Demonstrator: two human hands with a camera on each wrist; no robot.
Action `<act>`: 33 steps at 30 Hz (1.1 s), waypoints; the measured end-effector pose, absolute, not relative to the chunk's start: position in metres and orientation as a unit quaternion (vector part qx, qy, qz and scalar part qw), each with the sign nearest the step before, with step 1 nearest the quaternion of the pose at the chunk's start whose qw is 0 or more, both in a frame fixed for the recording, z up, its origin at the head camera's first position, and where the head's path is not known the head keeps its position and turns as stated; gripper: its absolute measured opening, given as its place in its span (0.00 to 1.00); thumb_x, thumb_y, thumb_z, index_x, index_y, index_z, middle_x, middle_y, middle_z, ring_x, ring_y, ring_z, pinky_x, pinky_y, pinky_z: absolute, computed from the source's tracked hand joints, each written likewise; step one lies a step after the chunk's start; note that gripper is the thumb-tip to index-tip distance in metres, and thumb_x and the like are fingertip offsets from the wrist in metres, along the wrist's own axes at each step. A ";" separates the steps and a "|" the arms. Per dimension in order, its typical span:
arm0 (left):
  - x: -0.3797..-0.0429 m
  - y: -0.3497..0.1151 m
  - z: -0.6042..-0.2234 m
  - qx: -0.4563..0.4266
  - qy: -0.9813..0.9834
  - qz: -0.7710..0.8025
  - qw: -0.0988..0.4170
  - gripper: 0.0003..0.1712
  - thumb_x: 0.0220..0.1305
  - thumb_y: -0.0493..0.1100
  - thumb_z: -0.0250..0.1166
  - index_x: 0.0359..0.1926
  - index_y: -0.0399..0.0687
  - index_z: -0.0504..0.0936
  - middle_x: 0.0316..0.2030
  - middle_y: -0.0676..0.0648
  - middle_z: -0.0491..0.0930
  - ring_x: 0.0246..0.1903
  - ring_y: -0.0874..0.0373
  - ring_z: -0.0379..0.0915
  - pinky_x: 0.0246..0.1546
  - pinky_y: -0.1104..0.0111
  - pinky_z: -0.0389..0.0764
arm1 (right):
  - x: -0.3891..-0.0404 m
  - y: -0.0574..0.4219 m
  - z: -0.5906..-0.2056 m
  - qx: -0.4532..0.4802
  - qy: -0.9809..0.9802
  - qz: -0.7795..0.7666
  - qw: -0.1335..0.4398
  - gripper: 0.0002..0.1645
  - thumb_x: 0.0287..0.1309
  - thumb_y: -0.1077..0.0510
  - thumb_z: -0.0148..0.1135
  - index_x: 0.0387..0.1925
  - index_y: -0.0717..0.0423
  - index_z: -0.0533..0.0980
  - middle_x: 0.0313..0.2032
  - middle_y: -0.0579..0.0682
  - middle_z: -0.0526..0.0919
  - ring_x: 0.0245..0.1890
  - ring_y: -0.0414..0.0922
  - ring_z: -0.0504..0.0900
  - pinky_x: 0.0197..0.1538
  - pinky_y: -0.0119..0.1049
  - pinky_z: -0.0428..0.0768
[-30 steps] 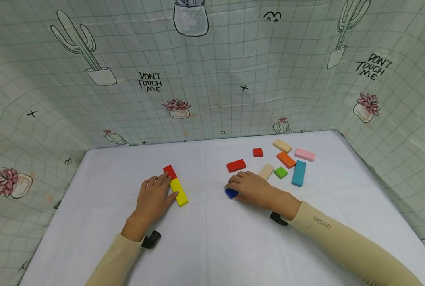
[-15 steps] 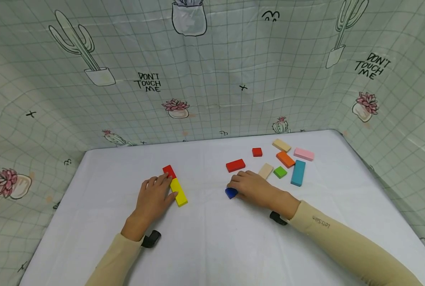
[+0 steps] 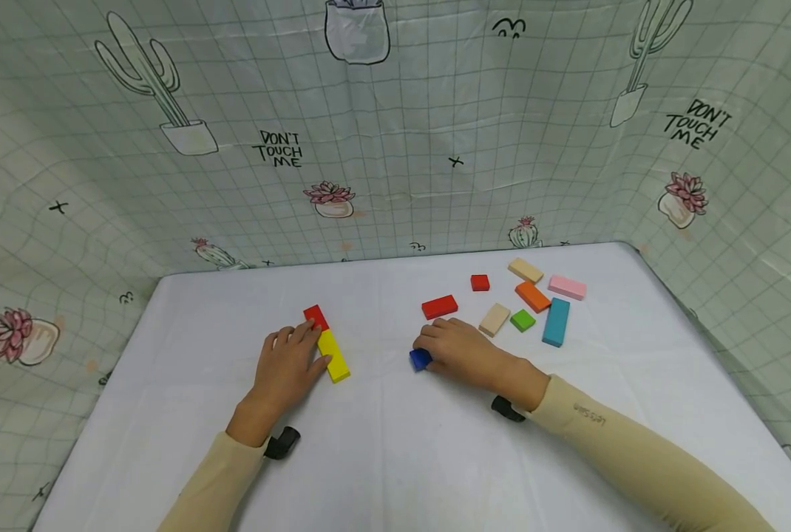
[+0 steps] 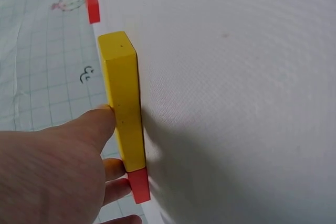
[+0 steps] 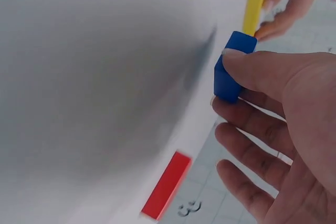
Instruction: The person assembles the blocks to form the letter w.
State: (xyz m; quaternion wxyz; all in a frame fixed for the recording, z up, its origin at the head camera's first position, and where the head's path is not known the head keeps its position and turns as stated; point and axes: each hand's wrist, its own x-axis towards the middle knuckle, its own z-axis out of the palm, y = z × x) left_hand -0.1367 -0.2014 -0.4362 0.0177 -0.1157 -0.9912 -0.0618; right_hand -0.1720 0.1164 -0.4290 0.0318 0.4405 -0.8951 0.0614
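Note:
My left hand (image 3: pixel 287 372) rests against a yellow block (image 3: pixel 333 355) and a red block (image 3: pixel 316 317), which lie end to end in a slanting row. Its thumb touches the yellow block (image 4: pixel 123 103) while the fingertips reach the red block (image 4: pixel 139 185). My right hand (image 3: pixel 465 352) pinches a small blue block (image 3: pixel 420 360) between thumb and fingers. In the right wrist view, the thumb lies over the blue block (image 5: pixel 231 74) with a fingertip under its lower end, and the other fingers are loosely bent.
Beyond my right hand lie a red block (image 3: pixel 439 307), a red cube (image 3: pixel 480 283), two beige blocks (image 3: pixel 494 319), an orange block (image 3: pixel 532 296), a green block (image 3: pixel 523 320), a pink block (image 3: pixel 567 287) and a teal block (image 3: pixel 556 322). A printed curtain (image 3: pixel 395 133) surrounds the white table (image 3: pixel 369 458).
My right hand has shifted a little to the left with the blue block, showing more of the nearer beige block. The left hand and the yellow and red blocks stay in place.

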 end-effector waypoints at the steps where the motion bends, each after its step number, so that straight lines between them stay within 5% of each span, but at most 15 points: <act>1: -0.137 -0.201 -0.436 -0.115 -0.991 -0.061 0.016 0.34 0.72 0.51 0.70 0.71 0.35 0.76 0.72 0.35 0.72 0.67 0.35 0.67 0.72 0.40 0.64 | -0.170 0.113 -0.428 0.440 -0.895 0.062 0.033 0.22 0.59 0.56 0.80 0.54 0.57 0.84 0.47 0.51 0.88 0.52 0.49 0.84 0.60 0.47 0.84; 33: -0.140 -0.202 -0.434 -0.106 -0.993 -0.057 0.003 0.36 0.72 0.51 0.70 0.73 0.36 0.74 0.73 0.36 0.71 0.67 0.35 0.68 0.72 0.39 0.64 | -0.152 0.035 -0.429 0.428 -0.902 0.045 0.029 0.20 0.63 0.49 0.77 0.53 0.52 0.85 0.48 0.48 0.88 0.50 0.47 0.83 0.58 0.42 0.83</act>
